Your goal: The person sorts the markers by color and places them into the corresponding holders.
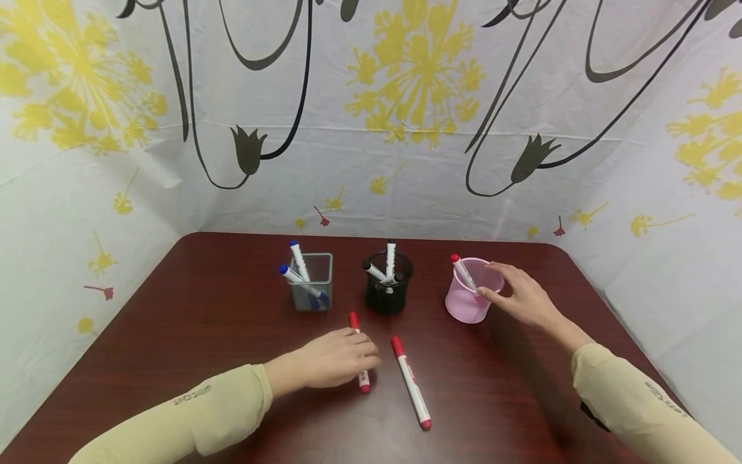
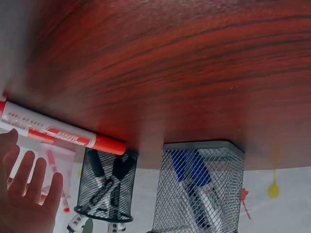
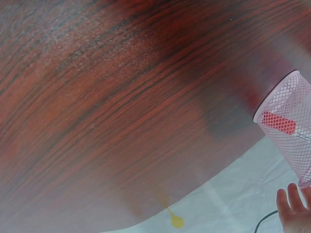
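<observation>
My left hand is over a red-capped marker lying on the table, covering its middle. In the left wrist view, the fingers are spread and relaxed beside the white-barreled red marker. At the right, my right hand reaches over the rim of a pink mesh cup, thumb and fingers apart at its right edge. Another red marker leans inside that cup. The right wrist view shows straight fingers by the rim of the pink cup.
Another red marker lies between the hands on the dark red wooden table. A square grey mesh holder contains blue markers. Beside it, a round black mesh cup contains several black markers. Patterned cloth hangs behind.
</observation>
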`<control>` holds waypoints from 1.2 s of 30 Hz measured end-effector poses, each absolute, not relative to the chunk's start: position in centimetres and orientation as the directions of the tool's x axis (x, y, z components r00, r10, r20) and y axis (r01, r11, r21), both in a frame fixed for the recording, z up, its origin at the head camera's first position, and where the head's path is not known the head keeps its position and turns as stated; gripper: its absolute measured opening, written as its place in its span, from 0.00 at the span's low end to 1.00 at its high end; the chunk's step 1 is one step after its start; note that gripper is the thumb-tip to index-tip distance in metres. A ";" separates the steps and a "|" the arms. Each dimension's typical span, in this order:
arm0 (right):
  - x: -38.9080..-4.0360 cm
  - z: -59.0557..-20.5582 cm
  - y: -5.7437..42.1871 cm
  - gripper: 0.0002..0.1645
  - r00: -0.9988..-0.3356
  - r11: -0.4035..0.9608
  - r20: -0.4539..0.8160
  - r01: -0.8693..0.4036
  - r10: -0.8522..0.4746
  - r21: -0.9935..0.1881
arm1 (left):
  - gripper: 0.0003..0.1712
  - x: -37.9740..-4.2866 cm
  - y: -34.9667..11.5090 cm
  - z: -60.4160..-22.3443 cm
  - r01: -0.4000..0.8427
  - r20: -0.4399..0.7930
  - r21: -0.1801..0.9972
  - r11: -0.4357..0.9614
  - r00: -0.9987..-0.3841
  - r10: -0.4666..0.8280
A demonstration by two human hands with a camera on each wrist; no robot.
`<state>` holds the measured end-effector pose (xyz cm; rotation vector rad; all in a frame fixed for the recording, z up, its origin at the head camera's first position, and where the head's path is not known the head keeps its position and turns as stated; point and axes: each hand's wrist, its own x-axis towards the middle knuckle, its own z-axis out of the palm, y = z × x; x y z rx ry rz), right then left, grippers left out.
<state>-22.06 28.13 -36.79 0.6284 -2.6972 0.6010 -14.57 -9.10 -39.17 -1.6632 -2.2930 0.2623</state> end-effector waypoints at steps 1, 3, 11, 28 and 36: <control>-22.1 -36.8 28.1 0.34 -0.856 0.816 0.382 -0.478 -0.348 -0.326 | 0.15 -14.7 -9.1 -39.3 0.890 0.126 -0.332 0.311 -0.285 0.950; -22.1 -36.8 28.1 0.33 -0.855 0.815 0.385 -0.479 -0.348 -0.326 | 0.16 -14.9 -9.2 -39.6 0.884 0.118 -0.354 0.306 -0.282 0.952; -22.1 -36.8 28.1 0.33 -0.854 0.814 0.387 -0.481 -0.349 -0.327 | 0.16 -15.6 -9.4 -40.8 0.879 0.096 -0.368 0.301 -0.287 0.953; -22.1 -36.9 28.2 0.33 -0.853 0.813 0.386 -0.482 -0.351 -0.327 | 0.14 -16.0 -9.2 -41.6 0.879 0.077 -0.385 0.282 -0.274 0.959; -22.1 -37.0 28.1 0.33 -0.849 0.812 0.394 -0.486 -0.351 -0.323 | 0.09 -16.0 -9.4 -41.5 0.871 0.077 -0.408 0.272 -0.264 0.961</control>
